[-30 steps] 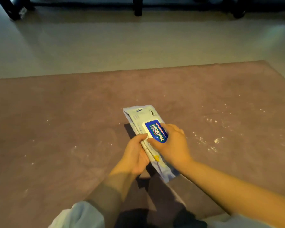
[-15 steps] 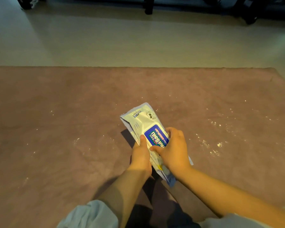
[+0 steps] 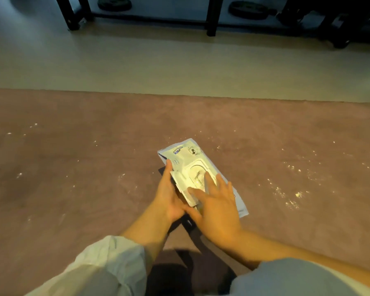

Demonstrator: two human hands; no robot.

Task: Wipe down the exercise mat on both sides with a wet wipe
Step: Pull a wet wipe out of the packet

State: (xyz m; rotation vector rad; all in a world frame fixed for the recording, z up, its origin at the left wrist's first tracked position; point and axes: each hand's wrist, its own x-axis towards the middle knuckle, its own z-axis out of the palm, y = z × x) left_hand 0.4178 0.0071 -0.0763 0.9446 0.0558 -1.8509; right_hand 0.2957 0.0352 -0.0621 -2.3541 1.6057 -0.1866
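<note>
change: blue label flap that covered the pack's opening in both earlier frames is now peeled back toward the left; oval dispensing slot (image 3: 198, 174) is exposed. view also tilted up a little, more of the floor shows.
meaning: pack is open, first wipe looks reachable. no wipe out yet, so wiping not started, neither side of the mat done.
wipes pack: flat pale blue-white plastic wet wipe pack (image 3: 186, 154), lying diagonally on the mat, far end up-left, near end under the right hand. small logo and a cartoon print at the far end.
flap: pale underside of the flap (image 3: 181, 184) faces up, resting against the left palm.
left hand (image 3: 169, 199): grip cradles the pack's left edge, fingers lying along it, thumb side hidden; holds flap and pack steady.
right hand (image 3: 217, 206): grip spread apart, fingers straight, flat on top of the pack, index tip at the slot. nothing pinched.
mat: large dull mauve-pink foam exercise mat (image 3: 73, 167), flat on the beige floor (image 3: 158, 65), fills the lower frame. top side dusty, white specks and crumbs scattered, thickest to the right of the pack (image 3: 295, 195); fainter smears left.
next (judgement): pinch the wipe at the slot, pull, start on the speckled patch.
background: dark rack legs (image 3: 212, 18) and weight plates along the far wall, dim.
</note>
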